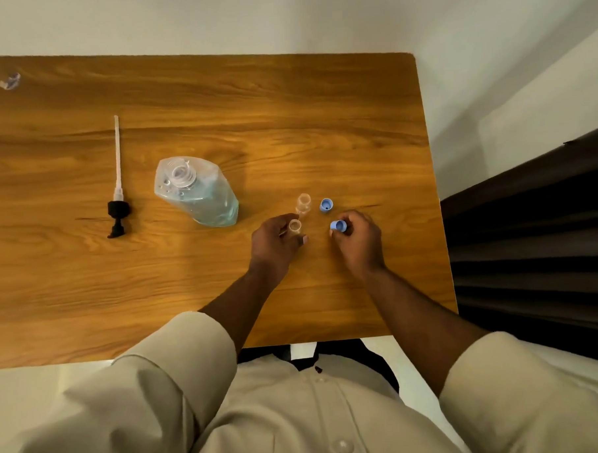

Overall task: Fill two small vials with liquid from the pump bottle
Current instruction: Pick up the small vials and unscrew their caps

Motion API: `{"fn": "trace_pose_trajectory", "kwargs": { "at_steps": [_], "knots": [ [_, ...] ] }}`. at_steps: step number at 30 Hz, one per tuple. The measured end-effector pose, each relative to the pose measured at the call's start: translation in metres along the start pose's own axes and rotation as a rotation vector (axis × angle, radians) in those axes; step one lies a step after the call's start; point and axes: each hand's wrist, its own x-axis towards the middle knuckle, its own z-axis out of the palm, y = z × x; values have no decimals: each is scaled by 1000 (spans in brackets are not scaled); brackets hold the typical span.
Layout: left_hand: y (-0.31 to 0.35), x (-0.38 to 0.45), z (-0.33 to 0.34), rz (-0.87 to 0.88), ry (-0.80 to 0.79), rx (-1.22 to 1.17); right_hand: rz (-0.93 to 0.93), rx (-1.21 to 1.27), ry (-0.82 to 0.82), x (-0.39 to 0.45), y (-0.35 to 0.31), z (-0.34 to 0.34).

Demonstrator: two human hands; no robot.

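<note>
While both forearms reach out from rolled beige shirt sleeves (180, 361), the left hand (274, 242) curls its fingers and thumb round a small clear uncapped vial (295, 225), held upright just above or on the wooden table (286, 124); which of the two cannot be told. The right hand (358, 239) pinches a small blue plastic cap (338, 225) between thumb and fingertips, its other fingers curled in. A second clear vial (303, 203), also open, stands just beyond the held one, and a second blue cap (326, 205) lies beside it to the right, open side up.

Left of the vials stands the clear plastic bottle of pale blue liquid (200, 193), its threaded neck open. Further left, well apart from it, the black pump head with its long white dip tube (118, 196) lies flat, the tube pointing to the far edge. At the far left corner rests a small clear and bluish object (10, 81), too blurred to make out.

The tabletop is warm brown wood grain with rounded far corners, set against a plain pale wall (281, 18). To the right, beyond the table edge, hangs dark pleated fabric (537, 233). A pale floor (40, 378) shows at the near left.
</note>
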Motion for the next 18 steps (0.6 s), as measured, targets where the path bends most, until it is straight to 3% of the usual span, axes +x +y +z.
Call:
{"fn": "trace_pose_trajectory", "kwargs": {
  "at_steps": [11, 18],
  "knots": [
    [-11, 8, 6, 75, 49, 106, -69, -11, 14, 5, -2, 16],
    [-2, 10, 3, 107, 12, 236, 61, 19, 39, -11, -7, 13]
  ]
}}
